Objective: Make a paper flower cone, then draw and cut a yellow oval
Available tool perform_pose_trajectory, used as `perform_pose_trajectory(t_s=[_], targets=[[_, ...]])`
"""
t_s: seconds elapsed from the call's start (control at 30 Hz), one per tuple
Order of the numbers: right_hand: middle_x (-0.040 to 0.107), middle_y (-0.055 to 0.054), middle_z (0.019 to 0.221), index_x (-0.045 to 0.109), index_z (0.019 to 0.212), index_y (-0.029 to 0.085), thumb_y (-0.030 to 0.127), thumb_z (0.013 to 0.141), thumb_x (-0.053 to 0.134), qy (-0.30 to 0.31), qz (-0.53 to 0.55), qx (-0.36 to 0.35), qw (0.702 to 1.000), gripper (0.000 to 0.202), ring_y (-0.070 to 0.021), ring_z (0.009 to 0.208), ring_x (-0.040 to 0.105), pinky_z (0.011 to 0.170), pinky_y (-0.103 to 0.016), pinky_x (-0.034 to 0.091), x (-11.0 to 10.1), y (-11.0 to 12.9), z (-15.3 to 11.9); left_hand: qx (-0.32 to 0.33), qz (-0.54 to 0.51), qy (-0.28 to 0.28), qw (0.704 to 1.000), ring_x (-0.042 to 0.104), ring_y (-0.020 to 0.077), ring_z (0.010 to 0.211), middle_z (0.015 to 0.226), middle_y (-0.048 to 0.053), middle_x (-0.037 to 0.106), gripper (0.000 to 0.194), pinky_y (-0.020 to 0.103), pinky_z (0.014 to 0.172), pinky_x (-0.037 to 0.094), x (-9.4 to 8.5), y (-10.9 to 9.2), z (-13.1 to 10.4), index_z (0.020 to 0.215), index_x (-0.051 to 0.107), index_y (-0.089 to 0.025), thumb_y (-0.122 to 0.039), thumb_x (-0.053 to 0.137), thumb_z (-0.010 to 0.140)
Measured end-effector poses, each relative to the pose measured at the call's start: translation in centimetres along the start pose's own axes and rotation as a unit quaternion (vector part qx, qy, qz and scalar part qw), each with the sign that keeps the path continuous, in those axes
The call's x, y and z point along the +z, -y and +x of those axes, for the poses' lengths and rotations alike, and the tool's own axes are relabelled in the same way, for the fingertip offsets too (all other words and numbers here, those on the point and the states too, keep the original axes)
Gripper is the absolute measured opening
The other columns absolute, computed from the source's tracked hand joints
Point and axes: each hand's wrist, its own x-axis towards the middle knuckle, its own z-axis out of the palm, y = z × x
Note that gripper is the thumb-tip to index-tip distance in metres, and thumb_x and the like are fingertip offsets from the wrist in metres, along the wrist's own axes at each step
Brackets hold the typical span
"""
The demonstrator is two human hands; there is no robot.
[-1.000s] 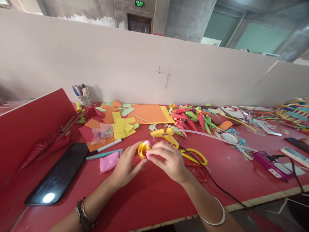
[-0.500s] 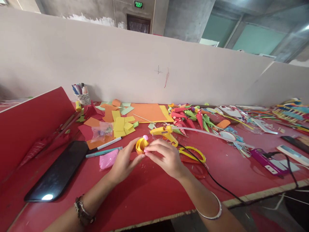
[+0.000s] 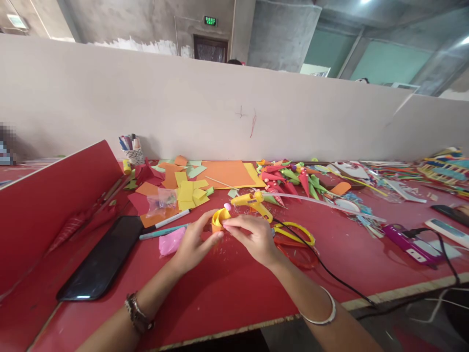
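Observation:
My left hand (image 3: 194, 244) holds a small curled yellow-and-orange paper piece (image 3: 219, 221) between thumb and fingers. A pink ball (image 3: 227, 207) sits at its upper rim. From the right, my right hand (image 3: 254, 237) pinches the edge of the curled paper with thumb and forefinger. Just behind my right hand lies a yellow glue gun (image 3: 252, 201) with a long clear glue stick in its back end. Yellow-handled scissors (image 3: 296, 232) rest to the right of that hand. Beside my left hand is a pink packet (image 3: 171, 242).
A black phone (image 3: 102, 259) lies at the left, near a red board (image 3: 62, 195). Paper pieces (image 3: 186, 191), a pen cup (image 3: 134, 155) and paper cones (image 3: 284, 178) line the back. A purple power strip (image 3: 412, 244) with a black cable sits at the right.
The view has shifted, so the table objects appear slightly farther right and mostly lower. Both hands keep hold of the curled paper, which appears slightly turned.

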Motion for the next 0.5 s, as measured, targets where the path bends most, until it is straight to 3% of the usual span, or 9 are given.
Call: perform_pose_trajectory(t_s=[0.1,0.27,0.4,0.5], targets=[[0.068,0.000,0.092,0.059,0.102,0.026,0.022,0.084,0.050,-0.003,-0.001,-0.008,1.000,0.021,-0.0129,0.082,0.064,0.075,-0.028,0.051,0.03,-0.10,-0.04,-0.029,-0.059,-0.007,0.998,0.060,0.0186,0.084,0.095,0.007,0.062,0.041,0.028,0.071,0.048,0.23,0.35,0.02,0.119,0.044,-0.019,-0.038,0.046,0.082],[0.068,0.000,0.093,0.059,0.101,0.028,0.022,0.085,0.048,0.012,-0.016,-0.018,1.000,0.020,-0.0124,0.083,0.063,0.076,-0.027,0.051,-0.02,-0.21,0.02,-0.062,-0.120,0.012,0.991,0.061,0.0175,0.076,0.078,0.003,0.061,0.044,0.028,0.067,0.050,0.48,0.68,-0.02,0.120,0.043,-0.017,-0.039,0.046,0.082],[0.067,-0.001,0.091,0.053,0.109,0.026,0.024,0.086,0.045,0.014,-0.043,-0.026,0.999,0.025,-0.0124,0.081,0.062,0.076,-0.026,0.049,0.13,-0.28,-0.08,-0.068,-0.158,0.018,0.985,0.061,0.0157,0.073,0.090,0.005,0.063,0.043,0.028,0.067,0.050,0.54,0.41,0.23,0.120,0.043,-0.017,-0.038,0.046,0.082],[0.066,-0.002,0.080,0.051,0.109,0.022,0.026,0.086,0.044,0.001,-0.059,-0.034,0.998,0.025,-0.0118,0.072,0.061,0.072,-0.026,0.048,0.44,-0.53,-0.26,-0.070,-0.149,-0.009,0.986,0.059,0.0170,0.084,0.099,0.007,0.061,0.041,0.028,0.075,0.048,0.46,0.27,0.49,0.116,0.044,-0.017,-0.037,0.048,0.081]])
